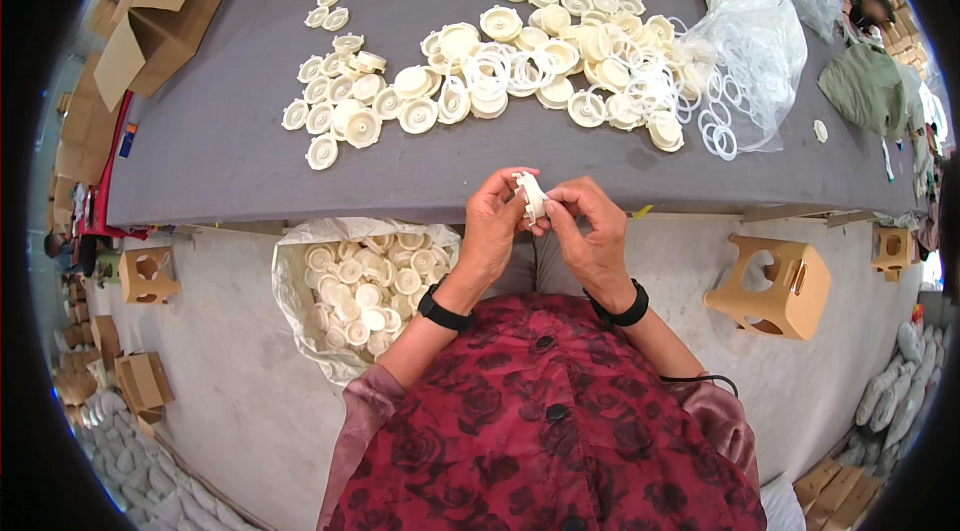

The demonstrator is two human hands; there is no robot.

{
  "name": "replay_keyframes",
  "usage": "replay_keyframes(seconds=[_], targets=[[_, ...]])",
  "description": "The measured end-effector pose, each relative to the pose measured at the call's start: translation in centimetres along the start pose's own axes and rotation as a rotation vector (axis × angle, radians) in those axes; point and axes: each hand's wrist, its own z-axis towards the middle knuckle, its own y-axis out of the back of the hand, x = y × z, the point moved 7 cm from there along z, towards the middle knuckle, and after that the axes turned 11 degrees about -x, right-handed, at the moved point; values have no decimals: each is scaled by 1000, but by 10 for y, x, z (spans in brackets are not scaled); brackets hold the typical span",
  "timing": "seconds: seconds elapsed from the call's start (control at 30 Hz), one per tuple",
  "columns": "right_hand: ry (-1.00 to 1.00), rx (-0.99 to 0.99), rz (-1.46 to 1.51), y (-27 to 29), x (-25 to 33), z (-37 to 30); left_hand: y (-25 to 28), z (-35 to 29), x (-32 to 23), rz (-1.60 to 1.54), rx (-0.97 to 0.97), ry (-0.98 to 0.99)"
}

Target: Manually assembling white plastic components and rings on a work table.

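A cream plastic cap [531,197] with a notched rim is held on edge at the table's front edge. My left hand [490,231] grips it, with thumb and fingers closed on its side. My right hand [592,239] pinches at the cap's right edge, thumb and forefinger pressed close to it. Whether a ring sits between those fingertips is hidden. Beyond my hands lies a wide spread of similar cream caps [418,115]. Thin white rings [487,72] lie over the caps toward the middle and right.
A clear plastic bag [752,26] with rings at its mouth lies at the right of the grey table [230,131]. Below the table's edge, a white sack [290,281] holds many caps. A tan stool [775,286] stands at right; an open carton [165,21] sits far left.
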Motion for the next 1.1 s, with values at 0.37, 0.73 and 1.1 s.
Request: replay_keyframes(seconds=[0.37, 0.73, 1.1], targets=[[470, -10, -308, -7, 28, -9, 15, 2, 6, -128, -181, -107], [477, -55, -315, -10, 23, -15, 25, 5, 11, -37, -279, -193], [230, -168, -200, 10, -4, -3, 4, -5, -8, 85, -165, -236]])
